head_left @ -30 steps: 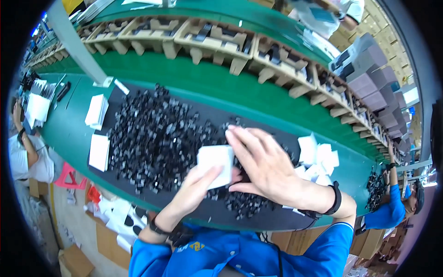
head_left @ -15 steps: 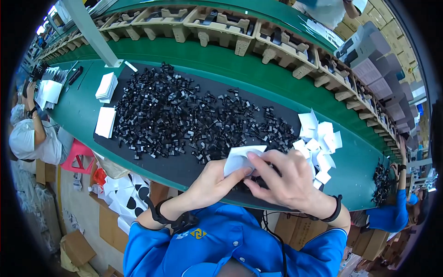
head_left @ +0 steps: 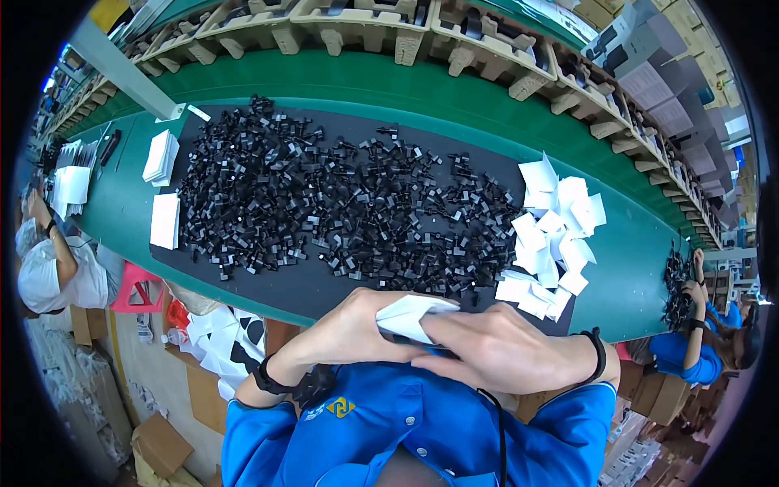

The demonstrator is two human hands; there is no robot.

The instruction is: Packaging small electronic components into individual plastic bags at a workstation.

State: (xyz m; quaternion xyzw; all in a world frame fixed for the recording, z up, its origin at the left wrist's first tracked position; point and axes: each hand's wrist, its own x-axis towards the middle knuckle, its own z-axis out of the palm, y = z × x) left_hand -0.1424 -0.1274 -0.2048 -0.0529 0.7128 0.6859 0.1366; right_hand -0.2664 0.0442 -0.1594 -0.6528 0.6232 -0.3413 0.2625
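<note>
small white box [head_left: 410, 315] sits right at the chest, long side running left-right, flap tipped up | left hand [head_left: 349, 329] and right hand [head_left: 495, 353] both clamped around it | black plastic parts [head_left: 324, 203] too many to count on the bench [head_left: 454, 105] | two flat white stacks [head_left: 162, 187] left, loose folded white pile [head_left: 552, 235] right

A small white paper packet [head_left: 412, 315], smooth and matt, is held between the left hand [head_left: 350, 326] and the right hand [head_left: 495, 351]. The black parts [head_left: 324, 203] heaped on the matt black mat [head_left: 276, 284] appear to be hard plastic with a slight sheen. The pile of folded white packets [head_left: 552, 235] looks like thin paper. The belt [head_left: 454, 97] is seen as smooth green rubbery material. The trays [head_left: 365, 24] beyond look like rough moulded pulp.
</note>
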